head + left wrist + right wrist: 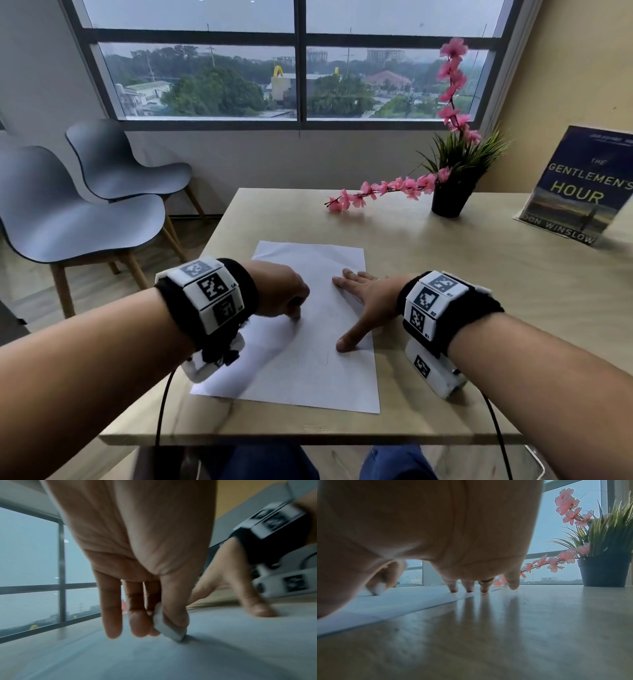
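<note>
The bench (462,281) carries everything, with two grey chairs (82,212) standing off on the left hand's side. A white sheet of paper (308,373) lies flat under both hands. Its long axis runs away from the person, and the near end leans a little to their left. Out past the right hand a book (579,192) stands propped. Ahead of that hand is a potted plant (450,200) with a pink sprig drooping to the bench.

The right hand (366,301) is spread, palm low, with thumb and fingertips pressing along the sheet's right edge. In the right wrist view its little finger hangs over bare bench, off the paper. It looks to be pinning the sheet.

The left hand (279,291) arches over the sheet's left half, wrist raised. Its thumb and first fingers pinch a small white eraser (165,628), whose lower corner touches the paper, while the outer fingers hang straight beside it. The eraser sits directly beneath the left hand, apart from the right thumb.

A faint pencil line (327,358) seems to lie between the hands, nearer the person than the eraser. Rubbing it out would mean drawing the left hand back and to the right.
</note>
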The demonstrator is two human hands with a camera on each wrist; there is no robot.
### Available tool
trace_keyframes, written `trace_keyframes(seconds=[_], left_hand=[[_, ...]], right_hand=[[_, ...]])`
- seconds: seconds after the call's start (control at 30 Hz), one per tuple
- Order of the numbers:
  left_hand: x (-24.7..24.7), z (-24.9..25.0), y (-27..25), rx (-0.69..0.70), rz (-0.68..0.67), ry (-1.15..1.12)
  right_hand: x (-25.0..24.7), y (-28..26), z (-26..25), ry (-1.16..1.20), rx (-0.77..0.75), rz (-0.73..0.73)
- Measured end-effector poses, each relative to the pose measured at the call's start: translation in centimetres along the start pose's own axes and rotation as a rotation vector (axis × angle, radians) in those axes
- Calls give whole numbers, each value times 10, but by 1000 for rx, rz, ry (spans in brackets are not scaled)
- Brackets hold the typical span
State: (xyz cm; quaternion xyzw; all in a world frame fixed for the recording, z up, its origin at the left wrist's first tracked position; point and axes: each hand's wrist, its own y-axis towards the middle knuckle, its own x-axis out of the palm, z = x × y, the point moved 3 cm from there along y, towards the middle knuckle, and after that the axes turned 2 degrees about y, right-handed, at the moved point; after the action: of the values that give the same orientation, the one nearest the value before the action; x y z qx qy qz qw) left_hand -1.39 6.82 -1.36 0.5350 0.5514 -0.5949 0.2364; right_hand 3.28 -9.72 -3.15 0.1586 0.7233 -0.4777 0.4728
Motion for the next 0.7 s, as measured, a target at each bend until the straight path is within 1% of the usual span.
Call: trace_keyframes(seconds=[0.07, 0.2, 0.23, 0.4, 0.47, 0.57, 0.7], left_hand=[[4, 4, -4, 35, -6, -2], [3, -16, -14, -78, 21, -63], [4, -19, -15, -88, 31, -75], [7, -3, -14, -48, 68, -108], [5, 2, -11, -56, 68, -117], [2, 5, -6, -66, 67, -121], [-1, 12, 0, -18, 95, -128]], right_hand=[[-1, -2, -1, 3, -4, 11], [-4, -9, -4, -10, -26, 63], [-5, -11, -5, -20, -29, 64], [-14, -19, -7, -92, 29, 45], [-15, -19, -12, -87, 18, 44], [-7, -13, -20, -129, -2, 4], [3, -2, -23, -134, -23, -16]])
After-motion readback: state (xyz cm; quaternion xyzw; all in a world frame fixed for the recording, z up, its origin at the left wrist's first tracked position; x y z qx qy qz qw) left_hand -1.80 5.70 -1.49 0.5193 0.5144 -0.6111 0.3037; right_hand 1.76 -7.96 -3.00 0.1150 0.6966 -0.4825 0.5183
